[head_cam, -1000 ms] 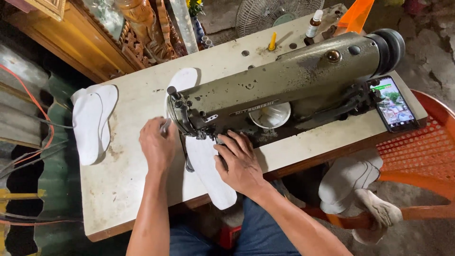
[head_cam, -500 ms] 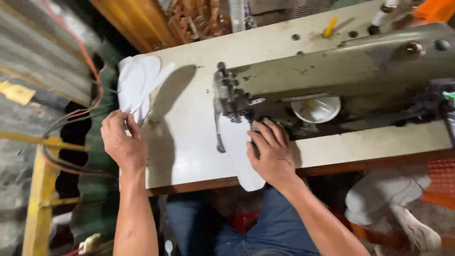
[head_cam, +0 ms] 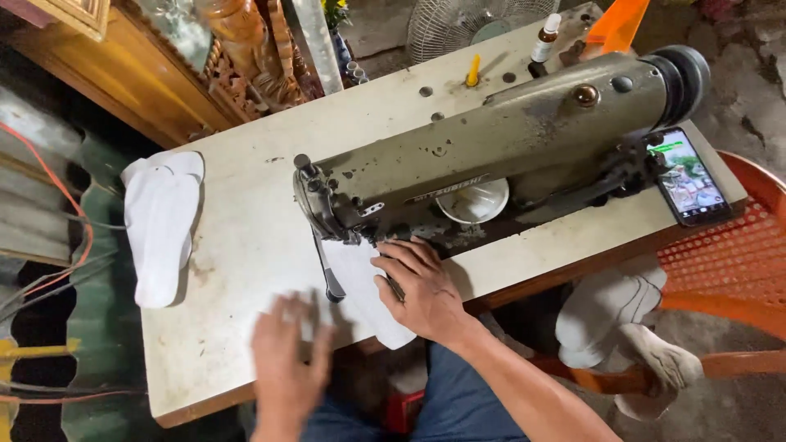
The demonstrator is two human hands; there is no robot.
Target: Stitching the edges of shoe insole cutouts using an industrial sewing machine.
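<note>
Two hands, right hand [head_cam: 422, 290] flat on white insole [head_cam: 368, 299], left hand [head_cam: 286, 360] blurred

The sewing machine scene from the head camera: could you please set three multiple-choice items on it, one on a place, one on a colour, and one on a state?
1. Where does the stack of white pieces lie?
A. at the table's left end
B. on the phone
C. under the machine's needle

2. What colour is the sewing machine?
A. bright red
B. olive green
C. white

3. What is the right hand doing?
A. hanging off the table
B. lying flat on the white piece by the needle
C. holding the phone

Answers:
1 A, the stack sits far left on the table.
2 B, its body is a dull green.
3 B, its fingers spread on the fabric, while the left hand is blurred.
</note>
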